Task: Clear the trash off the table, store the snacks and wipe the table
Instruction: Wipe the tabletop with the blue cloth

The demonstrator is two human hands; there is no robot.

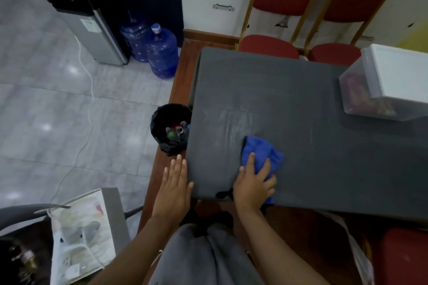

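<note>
The desk (312, 122) runs off the right edge, and so does the lidded plastic box (398, 74) on it. Through its cloudy wall the contents are only a coloured smear. The desk's left edge hides part of the black bin (162, 118), whose litter is too small to name. The right hand (253, 184) covers the near part of the blue cloth (262, 149). A black scrap (223, 194) beside that wrist I cannot identify.
</note>
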